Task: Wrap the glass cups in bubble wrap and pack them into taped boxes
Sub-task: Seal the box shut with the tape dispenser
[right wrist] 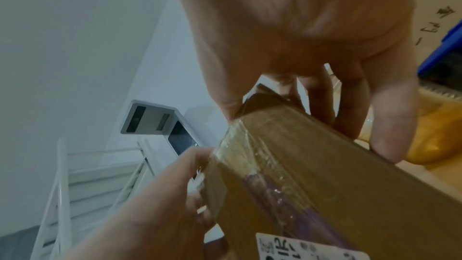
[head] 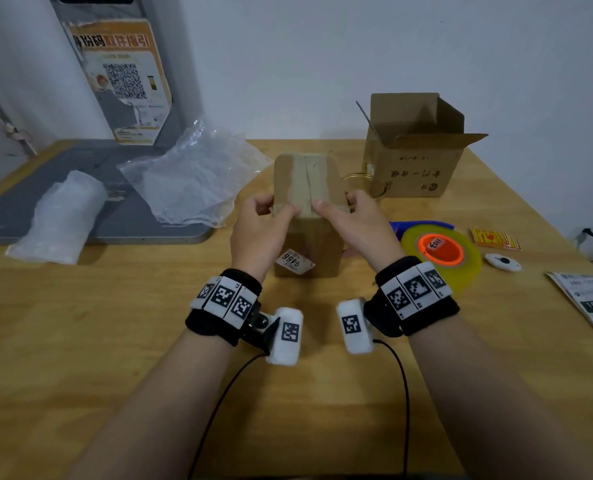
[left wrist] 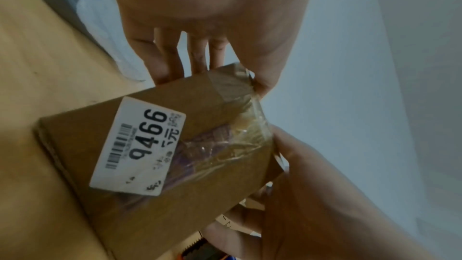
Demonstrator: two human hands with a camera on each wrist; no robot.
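A small cardboard box (head: 307, 181) stands upright mid-table, its top flaps sealed with tape and a white "9466" label (left wrist: 140, 143) low on its front. My left hand (head: 278, 208) grips its upper left edge, thumb pressed on the tape end at the front. My right hand (head: 336, 207) grips the upper right edge, thumb on the same tape. A bubble-wrapped bundle (head: 63, 216) lies at the left. A loose bubble wrap sheet (head: 191, 178) lies behind it. A gold-rimmed glass (head: 355, 178) shows partly behind the small box.
A larger open cardboard box (head: 416, 150) stands at the back right. A yellow tape roll with an orange core (head: 440, 252) and a blue dispenser (head: 423, 226) lie right of my hands. Stickers (head: 494, 239), a white gadget (head: 503, 262) and a paper slip (head: 589, 303) sit near the right edge. A grey mat (head: 90, 202) covers the left.
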